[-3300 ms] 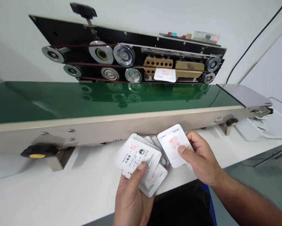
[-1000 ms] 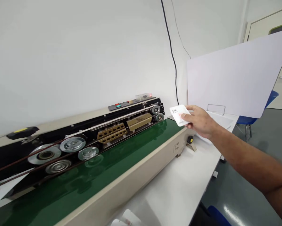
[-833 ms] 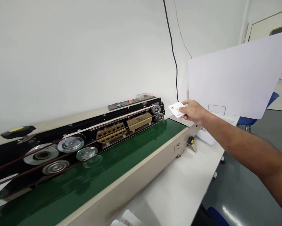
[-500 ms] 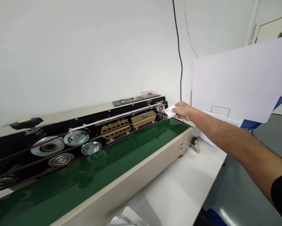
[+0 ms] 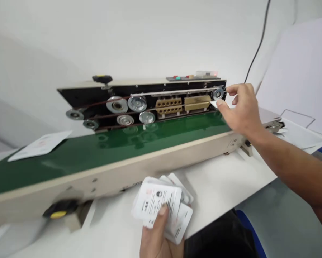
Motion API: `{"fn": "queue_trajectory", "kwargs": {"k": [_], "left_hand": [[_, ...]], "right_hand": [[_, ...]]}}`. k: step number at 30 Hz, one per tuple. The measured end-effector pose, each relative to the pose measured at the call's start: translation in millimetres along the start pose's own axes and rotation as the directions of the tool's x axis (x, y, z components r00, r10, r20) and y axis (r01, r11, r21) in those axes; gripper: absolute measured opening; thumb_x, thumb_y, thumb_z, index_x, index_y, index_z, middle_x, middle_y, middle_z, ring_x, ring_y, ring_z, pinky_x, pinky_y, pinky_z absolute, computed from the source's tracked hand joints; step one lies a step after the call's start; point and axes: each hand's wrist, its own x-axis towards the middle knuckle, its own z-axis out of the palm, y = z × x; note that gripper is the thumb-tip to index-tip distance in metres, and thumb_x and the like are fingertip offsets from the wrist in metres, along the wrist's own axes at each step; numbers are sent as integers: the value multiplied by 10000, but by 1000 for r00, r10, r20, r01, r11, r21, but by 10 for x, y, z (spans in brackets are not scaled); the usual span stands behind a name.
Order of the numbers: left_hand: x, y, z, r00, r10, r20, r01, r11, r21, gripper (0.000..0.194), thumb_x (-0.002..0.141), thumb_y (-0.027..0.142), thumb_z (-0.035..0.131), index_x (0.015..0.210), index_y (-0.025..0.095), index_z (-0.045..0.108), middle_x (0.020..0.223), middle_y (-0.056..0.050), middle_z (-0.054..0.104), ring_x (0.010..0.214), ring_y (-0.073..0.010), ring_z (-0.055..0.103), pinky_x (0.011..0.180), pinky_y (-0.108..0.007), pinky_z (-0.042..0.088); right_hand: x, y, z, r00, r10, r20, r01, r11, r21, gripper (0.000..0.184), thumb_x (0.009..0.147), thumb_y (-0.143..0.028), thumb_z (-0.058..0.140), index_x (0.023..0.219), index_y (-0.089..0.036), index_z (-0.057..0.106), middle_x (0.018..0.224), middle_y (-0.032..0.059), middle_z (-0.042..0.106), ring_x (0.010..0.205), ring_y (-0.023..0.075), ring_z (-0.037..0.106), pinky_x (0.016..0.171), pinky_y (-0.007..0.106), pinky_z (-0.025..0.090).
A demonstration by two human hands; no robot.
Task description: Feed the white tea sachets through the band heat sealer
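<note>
At the right end of the sealer (image 5: 96, 91), my right hand (image 5: 243, 109) sits open beside a sachet (image 5: 213, 104) at the feed pulley (image 5: 217, 94); my left hand (image 5: 161, 238) clenches a stack (image 5: 157, 202). Feeding looks under way; the next sachet should come off that stack.

Glossy green conveyor belt (image 5: 96, 150), polished metal pulleys (image 5: 137, 103), matt white sachets (image 5: 157, 202).

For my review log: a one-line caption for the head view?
Right hand by sachet at band sealer; left hand holds sachet stack.
</note>
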Motion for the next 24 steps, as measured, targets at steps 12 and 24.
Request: {"fn": "queue_trajectory", "kwargs": {"k": [12,24], "left_hand": [[24,-105,-32,993,61,101,-39,977,-211,693,836,290,732,1455,253,423,1118,-109,737,988,-244,700,847,-353,562],[42,-120,-18,991,31,133,-5,981,-192,367,786,199,753,1150,164,726,973,-110,775,973,-267,705,903,-382,546]], "right_hand": [[-1665,-773,212,712,-241,659,-34,926,376,545,843,-239,603,1334,-164,381,1301,160,487,1203,317,494,974,540,486],[-1781,-731,298,842,-283,460,70,902,427,451,888,-247,569,1312,-193,426,1325,144,424,1222,301,468,987,511,487]]}}
